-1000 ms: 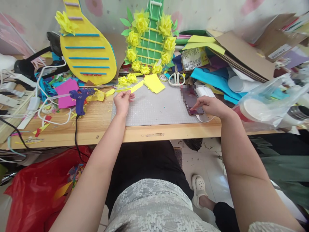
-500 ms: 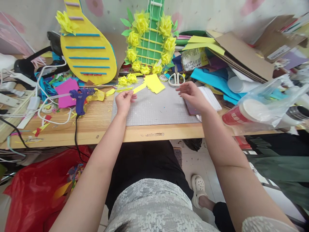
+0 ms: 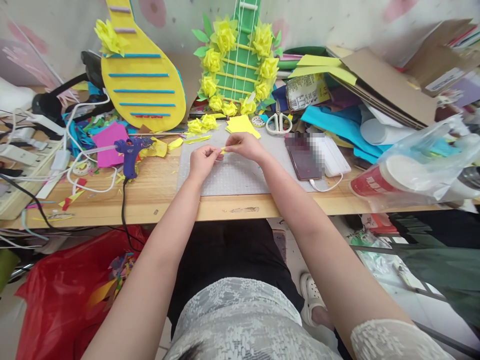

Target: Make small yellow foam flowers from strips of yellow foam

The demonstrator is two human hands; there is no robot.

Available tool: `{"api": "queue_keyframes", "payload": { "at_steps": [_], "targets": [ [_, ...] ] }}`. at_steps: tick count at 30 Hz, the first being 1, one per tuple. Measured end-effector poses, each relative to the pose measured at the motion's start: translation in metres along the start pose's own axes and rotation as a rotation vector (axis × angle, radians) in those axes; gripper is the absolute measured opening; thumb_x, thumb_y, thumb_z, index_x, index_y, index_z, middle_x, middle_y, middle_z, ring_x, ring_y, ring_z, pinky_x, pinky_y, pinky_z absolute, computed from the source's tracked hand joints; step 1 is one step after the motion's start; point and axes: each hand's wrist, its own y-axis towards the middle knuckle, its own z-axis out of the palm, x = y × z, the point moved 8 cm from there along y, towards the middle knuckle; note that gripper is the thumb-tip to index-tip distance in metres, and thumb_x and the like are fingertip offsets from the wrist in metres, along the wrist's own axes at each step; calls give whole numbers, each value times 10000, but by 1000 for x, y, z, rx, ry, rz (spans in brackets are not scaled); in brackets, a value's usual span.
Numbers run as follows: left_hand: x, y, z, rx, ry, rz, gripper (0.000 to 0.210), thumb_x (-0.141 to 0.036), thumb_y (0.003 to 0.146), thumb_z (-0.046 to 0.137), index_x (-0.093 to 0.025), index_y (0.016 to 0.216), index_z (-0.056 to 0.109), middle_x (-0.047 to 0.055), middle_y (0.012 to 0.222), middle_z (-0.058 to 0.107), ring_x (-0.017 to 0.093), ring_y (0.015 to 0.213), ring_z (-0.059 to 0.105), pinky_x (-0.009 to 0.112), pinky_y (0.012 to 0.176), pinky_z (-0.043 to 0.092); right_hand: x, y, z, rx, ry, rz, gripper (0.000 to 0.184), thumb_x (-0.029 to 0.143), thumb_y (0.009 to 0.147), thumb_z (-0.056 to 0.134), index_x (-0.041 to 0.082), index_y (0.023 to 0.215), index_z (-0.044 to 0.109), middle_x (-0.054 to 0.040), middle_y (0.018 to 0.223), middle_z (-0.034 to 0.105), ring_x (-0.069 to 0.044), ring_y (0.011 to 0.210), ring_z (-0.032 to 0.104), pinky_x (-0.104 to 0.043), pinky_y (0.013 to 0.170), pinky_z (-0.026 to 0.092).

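My left hand and my right hand meet over the grey cutting mat, fingertips pinched together. Between them is a small piece of yellow paper, mostly hidden by the fingers. Just behind my right hand lies a stack of yellow paper squares. Yellow paper flowers rest at the mat's back edge, beside a yellow paper strip. White-handled scissors lie behind and to the right of my hands.
A blue glue gun stands at left with its cord over the edge. Behind are a yellow lute-shaped board and a green stringed board with yellow flowers. At right are a phone, a bagged red cup and blue paper.
My right hand has moved left from beside the phone to meet my left hand. Both now pinch the yellow paper, which stuck out of my left hand before.
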Motion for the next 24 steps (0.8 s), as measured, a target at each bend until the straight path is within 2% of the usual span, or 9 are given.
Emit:
{"api": "queue_keyframes", "payload": {
  "at_steps": [3, 7, 13, 18, 24],
  "targets": [
    [0, 0, 0, 2, 20, 7, 150, -287, 757, 670, -147, 709, 691, 24, 625, 715, 125, 589, 681, 198, 532, 510, 1, 1, 0, 58, -37, 16, 121, 253, 711, 698, 155, 705, 628, 5, 678, 617, -114, 664, 529, -266, 667, 400],
    [1, 1, -3, -17, 28, -5, 141, -279, 759, 665, -148, 712, 685, 21, 620, 713, 127, 582, 679, 197, 522, 503, -3, -1, -12, 60, -37, 37, 107, 233, 701, 706, 153, 691, 635, 2, 681, 619, -104, 651, 512, -256, 639, 378],
    [3, 4, -7, -32, -11, -71, 120, -240, 759, 660, -137, 699, 670, 13, 599, 701, 116, 549, 665, 192, 508, 492, -20, -2, -31, 38, 57, 82, 171, 292, 650, 756, 162, 708, 662, -20, 719, 666, -116, 675, 547, -266, 660, 427],
    [2, 4, -7, -39, -50, -136, 97, -204, 760, 658, -128, 700, 658, 4, 586, 689, 112, 536, 661, 181, 477, 478, -23, -4, -33, 9, 179, 101, 164, 258, 625, 774, 164, 687, 655, -17, 677, 669, -110, 653, 559, -271, 666, 467],
    [0, 6, -13, -67, -85, -142, 98, -223, 751, 682, -131, 744, 649, 22, 647, 709, 140, 594, 691, 195, 489, 498, -19, -6, -35, -59, 203, 83, 171, 278, 633, 764, 178, 691, 639, -22, 710, 684, -133, 696, 589, -305, 703, 504]
  ]
}}
